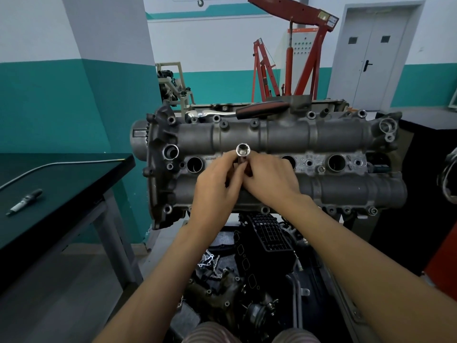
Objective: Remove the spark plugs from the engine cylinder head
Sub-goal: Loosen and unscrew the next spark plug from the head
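A grey engine cylinder head (321,134) lies across the middle of the view, with a row of spark plug wells along its centre. Open wells show at the left (194,164) and the right (336,163). A chrome spark plug socket (243,151) stands up over the second well, its open end facing me. My left hand (217,186) and my right hand (269,179) both pinch its shaft just below the rim. The lower end of the socket is hidden by my fingers. One removed spark plug (24,201) lies on the dark table at the left.
A ratchet with a red and black handle (259,111) lies on the head's far edge. The dark table (74,174) also carries a thin metal rod (49,167). Engine parts and an intake manifold (267,233) sit below. A red engine crane (304,58) stands behind.
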